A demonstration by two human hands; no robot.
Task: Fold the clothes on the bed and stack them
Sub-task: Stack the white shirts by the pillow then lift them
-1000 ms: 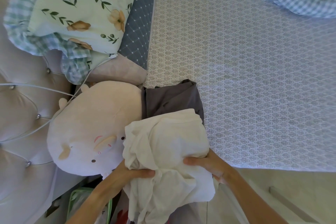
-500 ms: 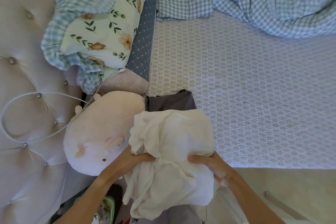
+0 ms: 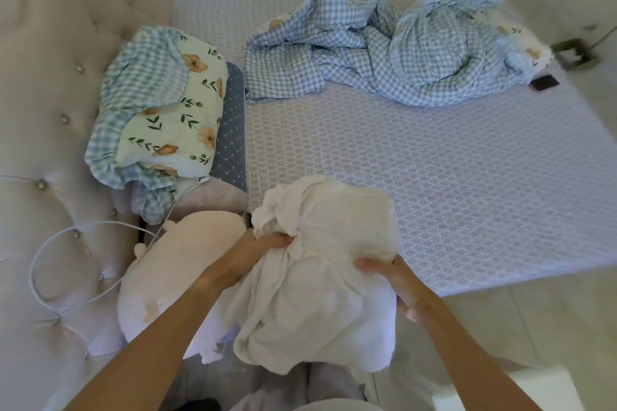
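A crumpled white garment point(image 3: 320, 264) is held bunched at the near edge of the bed point(image 3: 434, 183), just right of the round plush pillow point(image 3: 177, 277). The left hand point(image 3: 263, 243) grips a fistful of it; the right hand point(image 3: 390, 277) has its fingers curled round the right side. Best to shake it open, find the shoulders, then lay it flat on the bed beyond the pillow before folding.

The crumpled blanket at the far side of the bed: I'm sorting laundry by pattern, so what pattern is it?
Blue-and-white gingham check on the blanket, clearest in the head view.
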